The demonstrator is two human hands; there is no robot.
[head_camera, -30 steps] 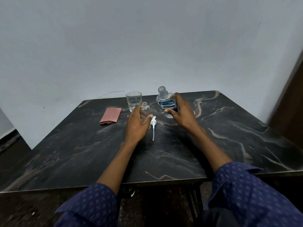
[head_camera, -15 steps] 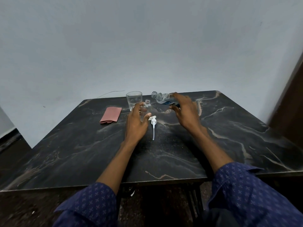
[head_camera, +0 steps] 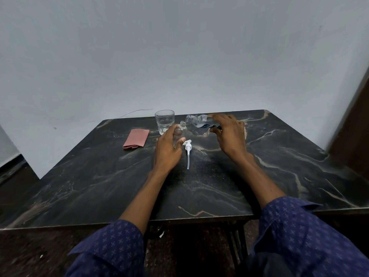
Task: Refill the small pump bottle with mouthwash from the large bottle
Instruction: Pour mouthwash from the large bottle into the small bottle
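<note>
The small clear bottle (head_camera: 182, 128) stands upright on the dark marble table (head_camera: 279, 160), its neck open. My left hand (head_camera: 167, 149) grips its body. My right hand (head_camera: 229, 134) holds the large mouthwash bottle (head_camera: 198, 120) tipped almost level, its open mouth pointing left just above and right of the small bottle's neck. The white pump head (head_camera: 188, 150) with its dip tube lies flat on the table between my hands.
A clear drinking glass (head_camera: 164, 121) stands just behind the small bottle. A folded pink cloth (head_camera: 136, 138) lies to the left. The wall runs close behind the table's far edge, and a dark door frame (head_camera: 351, 124) stands at the right.
My right hand has tipped the large bottle from upright to nearly level and brought its mouth over to the small bottle's neck. My left hand has kept its hold on the small bottle.
</note>
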